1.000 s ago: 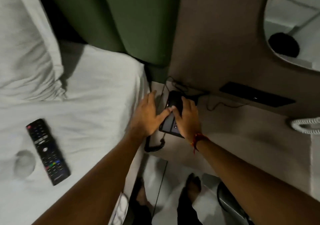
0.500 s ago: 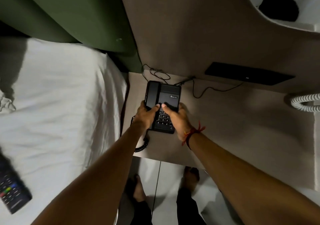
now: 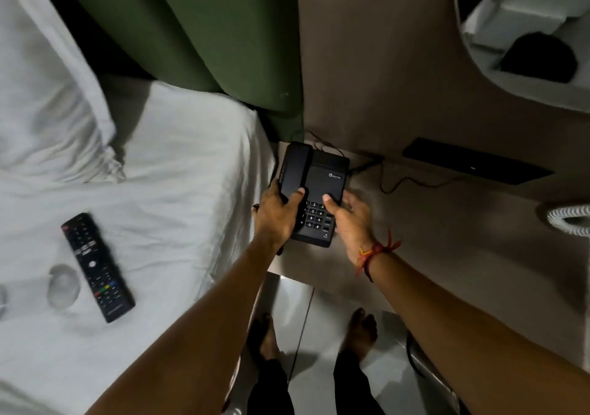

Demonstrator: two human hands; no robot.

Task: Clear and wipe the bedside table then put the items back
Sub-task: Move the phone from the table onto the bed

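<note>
Left of the fingers: remote (image 3: 97, 266) and a glass (image 3: 63, 285) lie on the bed (image 3: 178, 172), well apart from the hands. Left hand (image 3: 277, 215) grips the phone (image 3: 314, 192) at the handset side, thumb on top. Right hand (image 3: 349, 220) holds the other edge, thumb pressed above the keypad. Versus half a second ago the phone sits closer to the bed-side corner of the bedside table (image 3: 447, 239), so it's likely being put back. The logo looks like "BEETEL", though it's small.
</note>
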